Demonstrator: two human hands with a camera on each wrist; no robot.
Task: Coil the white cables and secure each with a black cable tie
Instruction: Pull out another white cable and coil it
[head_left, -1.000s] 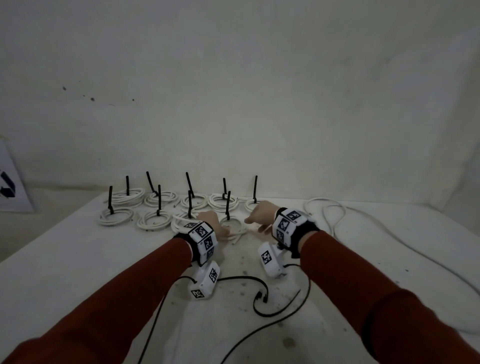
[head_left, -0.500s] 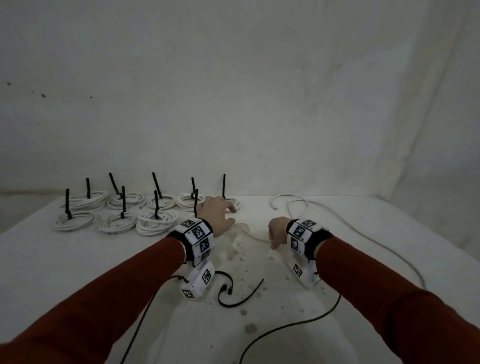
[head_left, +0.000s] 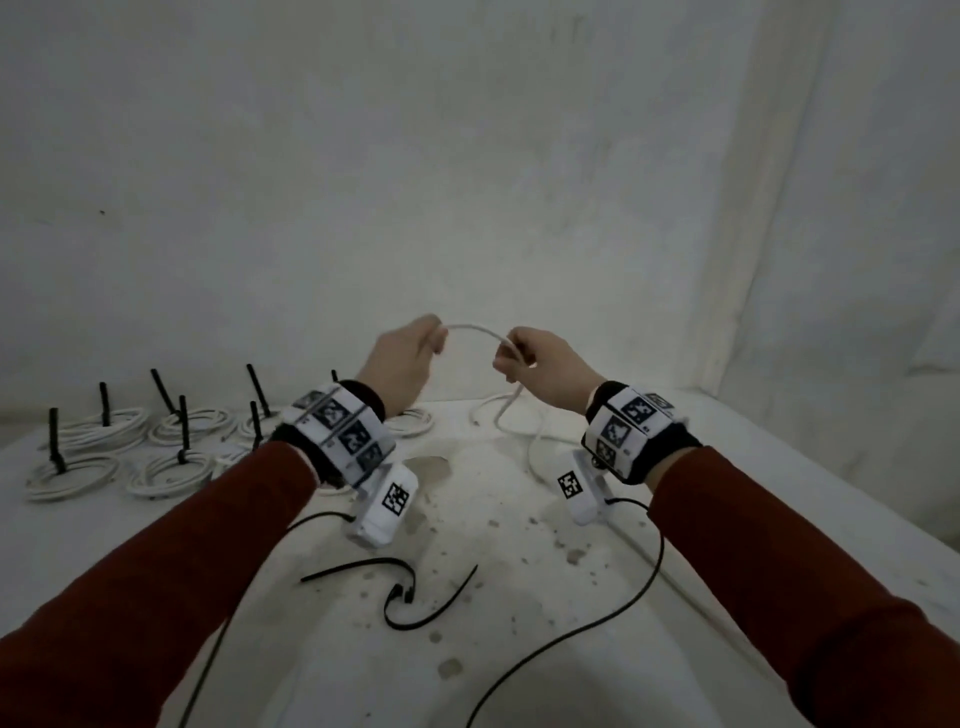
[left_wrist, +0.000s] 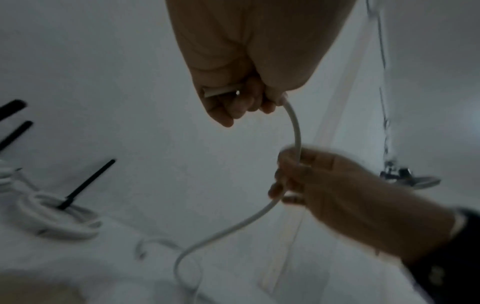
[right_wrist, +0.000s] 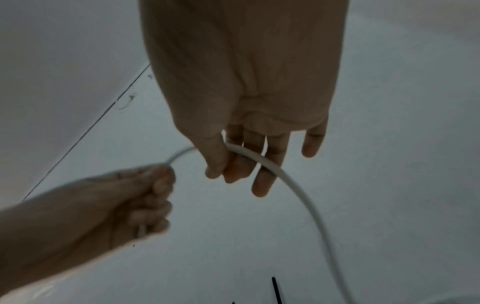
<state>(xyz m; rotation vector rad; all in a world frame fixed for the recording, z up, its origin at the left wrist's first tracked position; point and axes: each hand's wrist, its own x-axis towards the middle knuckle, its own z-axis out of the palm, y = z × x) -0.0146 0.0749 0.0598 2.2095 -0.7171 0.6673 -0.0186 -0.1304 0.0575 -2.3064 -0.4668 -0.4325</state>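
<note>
A loose white cable (head_left: 475, 332) arches in the air between my two hands. My left hand (head_left: 410, 358) grips its end in a fist; the plug end (left_wrist: 221, 93) pokes out of the curled fingers. My right hand (head_left: 524, 364) pinches the cable (right_wrist: 262, 159) a short way along, between thumb and fingers. The rest of the cable (head_left: 524, 431) drops to the white table (head_left: 519, 649) and trails off to the right. Two loose black cable ties (head_left: 363, 566) (head_left: 436, 603) lie on the table below my wrists.
Several coiled white cables (head_left: 171, 467) with upright black ties (head_left: 257, 387) sit in rows at the back left of the table. Thin black wires (head_left: 613, 613) from the wrist cameras cross the table. A white wall rises behind, and the table edge runs along the right.
Both hands have risen from the table, lifting the loose cable's end. The left hand left the finished coils and took the cable end; the right hand now pinches the cable beside it.
</note>
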